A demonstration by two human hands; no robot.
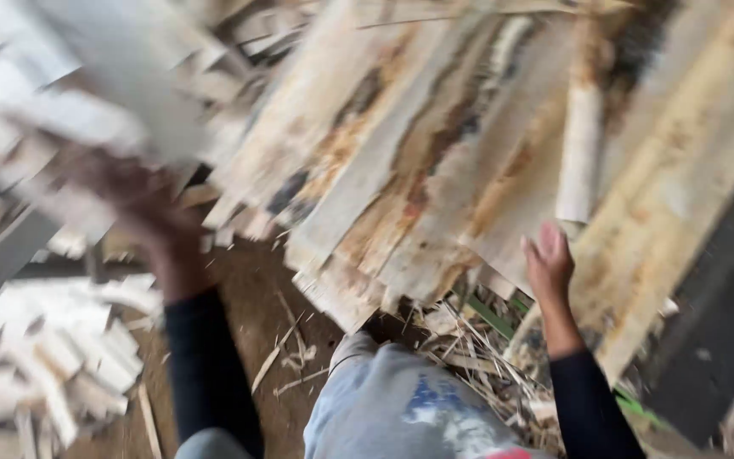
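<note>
Up front, our left hand (150, 217) is blurred, raised against a pale wood strip (104, 102) that runs up and away from it; we cannot tell whether the fingers are closed on it. Our right hand (547, 259) is spread wide, fingers up, touching the lower edge of a stack of stained veneer sheets (435, 161). Below the left hand lies a heap of pale offcuts (53, 357). Between both hands sits our grey-trousered knee (392, 399), over dirt and wood splinters (286, 348).

Pale, thin, stained wood veneer sheets (435, 161) lying overlapped and tilted in a heap at centre, blurred pale veneer strip (95, 102) being gripped, upper left.
</note>
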